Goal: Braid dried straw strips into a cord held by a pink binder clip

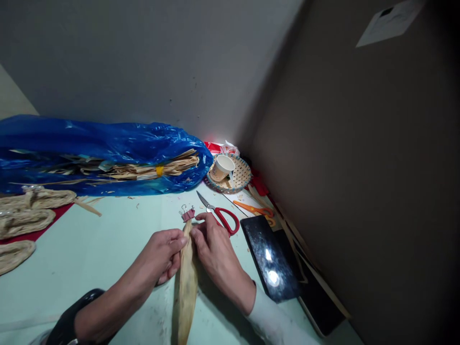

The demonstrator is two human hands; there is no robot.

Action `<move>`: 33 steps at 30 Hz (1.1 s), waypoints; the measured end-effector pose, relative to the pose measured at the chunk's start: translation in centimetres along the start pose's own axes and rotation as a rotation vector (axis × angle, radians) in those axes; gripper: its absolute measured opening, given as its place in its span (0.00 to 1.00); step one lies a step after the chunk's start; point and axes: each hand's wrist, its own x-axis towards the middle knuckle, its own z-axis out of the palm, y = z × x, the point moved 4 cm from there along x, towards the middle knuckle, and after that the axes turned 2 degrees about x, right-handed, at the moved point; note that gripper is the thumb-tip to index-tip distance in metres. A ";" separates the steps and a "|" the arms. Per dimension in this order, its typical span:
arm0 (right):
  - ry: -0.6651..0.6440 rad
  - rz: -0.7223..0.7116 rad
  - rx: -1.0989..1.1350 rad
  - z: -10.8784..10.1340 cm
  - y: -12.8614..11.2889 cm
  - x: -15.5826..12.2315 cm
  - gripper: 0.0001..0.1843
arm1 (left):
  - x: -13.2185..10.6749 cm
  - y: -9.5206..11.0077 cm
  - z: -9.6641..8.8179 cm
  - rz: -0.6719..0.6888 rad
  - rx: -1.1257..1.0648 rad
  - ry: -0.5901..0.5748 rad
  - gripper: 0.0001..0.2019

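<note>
A long, pale dried leaf strip [188, 282] hangs down toward the near edge of the view, its narrow top end clamped by a pink binder clip [188, 214]. From the left, my left hand [166, 254] pinches the strip just below the clip. On the other side my right hand [214, 244] has its thumb against the strip and its index finger bent near the clip. Just beyond my right hand lie red-handled scissors [226, 218], blades pointing away to the left.
A blue plastic bag [108, 139] of dried strips lies along the wall. Woven straw slippers [27, 218] rest at left. Behind the scissors, a basket [246, 175] holds a paper cup [223, 166]. Orange scissors [253, 208] and a dark tablet [268, 261] lie at right.
</note>
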 end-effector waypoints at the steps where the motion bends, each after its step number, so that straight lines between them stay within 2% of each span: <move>1: 0.000 0.008 -0.006 0.1 -0.1 0.1 0.11 | 0.1 -0.2 0.0 0.004 0.011 -0.007 0.20; 5: -0.004 0.030 -0.036 0.0 -0.2 0.2 0.13 | 0.5 -0.6 -0.4 0.069 0.082 -0.008 0.20; 10: 0.007 0.061 -0.015 -0.2 0.5 0.2 0.10 | 0.4 0.0 -1.2 0.140 0.157 0.030 0.17; 22: -0.001 0.072 0.120 0.3 2.3 0.4 0.13 | 0.5 1.2 -0.8 0.120 0.118 0.039 0.15; 33: 0.002 0.074 0.157 0.4 2.0 0.4 0.13 | 0.9 1.0 -0.8 0.125 0.112 0.020 0.12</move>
